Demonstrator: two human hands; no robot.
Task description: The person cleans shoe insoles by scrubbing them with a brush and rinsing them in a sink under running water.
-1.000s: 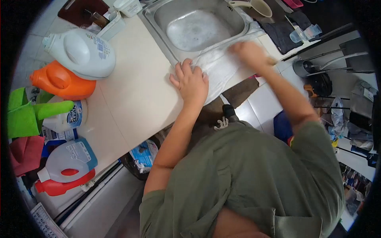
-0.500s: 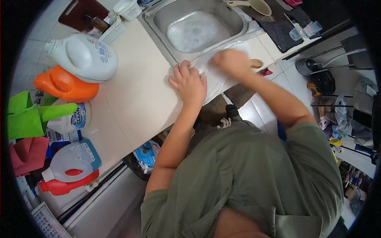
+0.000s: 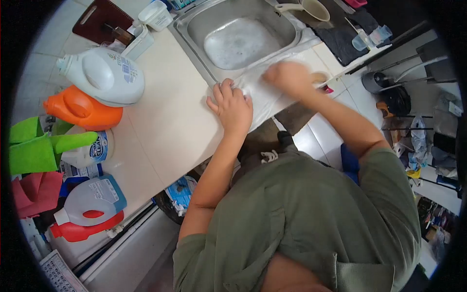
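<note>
Wet white cloth (image 3: 265, 100) lies flat along the counter edge in front of the sink. My left hand (image 3: 230, 108) presses down on its left end, fingers spread and palm down. Over the middle of the cloth, my right hand (image 3: 288, 80) is closed in a fist and smeared by motion. A rounded light-brown wooden handle (image 3: 319, 78) sticks out beyond the right wrist. The part of it under the fist is hidden, so its kind does not show. Behind both hands is the steel sink (image 3: 194, 34), with whitish, sudsy water at the bottom.
Detergent jugs stand at left: a white one (image 3: 104, 77), an orange one (image 3: 82, 108) and a clear one (image 3: 90, 199). A green cloth (image 3: 31, 151) hangs beside them. At the back right are a beige dipper (image 3: 316, 9) and a black cloth (image 3: 335, 44).
My right hand has shifted slightly right over the cloth, and the wooden handle end has moved with it. My left hand stays in place. The camera view has tilted slightly.
</note>
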